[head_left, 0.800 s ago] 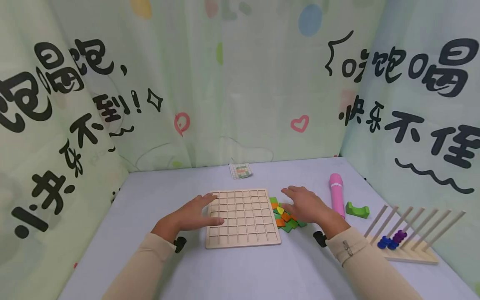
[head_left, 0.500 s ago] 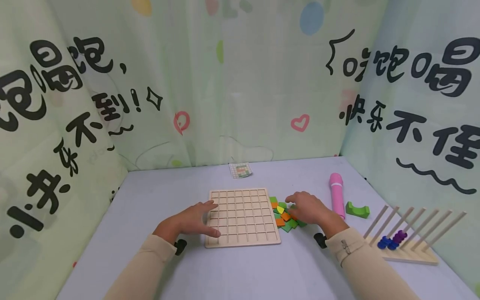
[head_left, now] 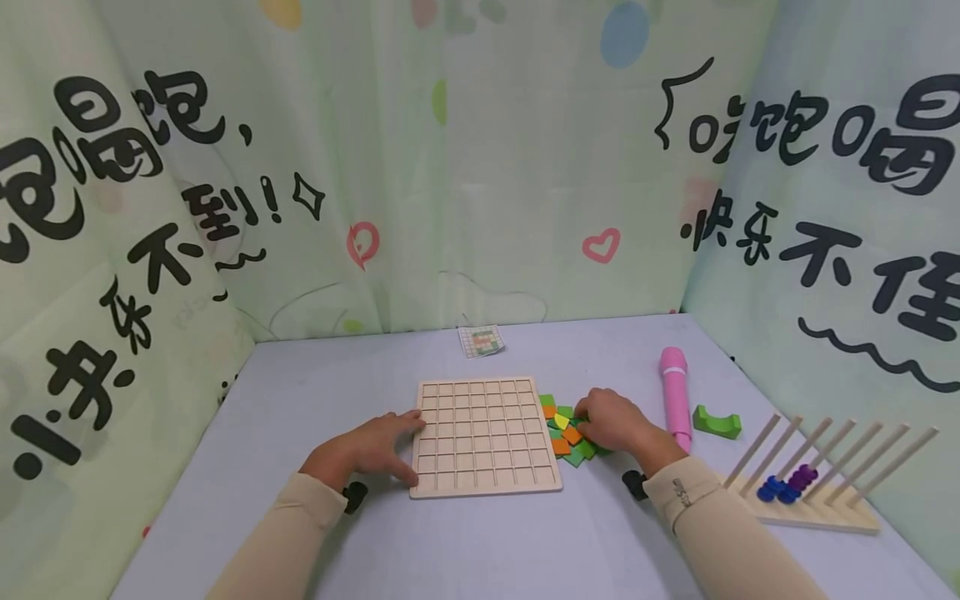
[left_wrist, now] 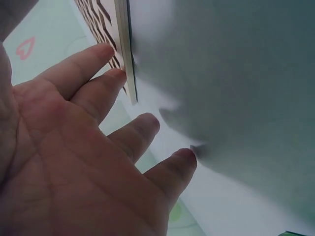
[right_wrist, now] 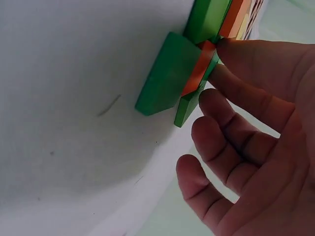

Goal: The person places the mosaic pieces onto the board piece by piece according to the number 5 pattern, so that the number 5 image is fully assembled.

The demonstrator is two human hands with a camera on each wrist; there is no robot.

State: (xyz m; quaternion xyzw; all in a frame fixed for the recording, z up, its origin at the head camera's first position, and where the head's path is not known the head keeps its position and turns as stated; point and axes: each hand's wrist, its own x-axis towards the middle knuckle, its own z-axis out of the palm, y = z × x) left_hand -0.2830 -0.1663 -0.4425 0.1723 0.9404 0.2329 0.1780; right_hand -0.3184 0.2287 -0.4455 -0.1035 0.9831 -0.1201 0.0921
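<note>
A square wooden grid board (head_left: 487,437) lies flat at the middle of the table. My left hand (head_left: 371,450) is at its left side, thumb and fingers spread; in the left wrist view two fingertips (left_wrist: 116,73) are right at the board's edge (left_wrist: 125,49). A heap of green, orange and yellow tiles (head_left: 573,454) lies against the board's right side. My right hand (head_left: 618,423) reaches into this heap, fingers bent, thumb and index close together at an orange tile (right_wrist: 199,73) and green ones; I cannot tell whether they pinch one.
Right of the heap lie a pink microphone-shaped toy (head_left: 675,396) and a green arched block (head_left: 716,422). A wooden peg rack (head_left: 817,504) with blue and purple beads stands at the right. A printed grid card (head_left: 481,341) lies at the back, before the curtain (head_left: 480,208).
My right hand has come down and slightly towards me into the tiles, its fingers drawing together. My left hand has shifted left, off the grid to the board's left edge.
</note>
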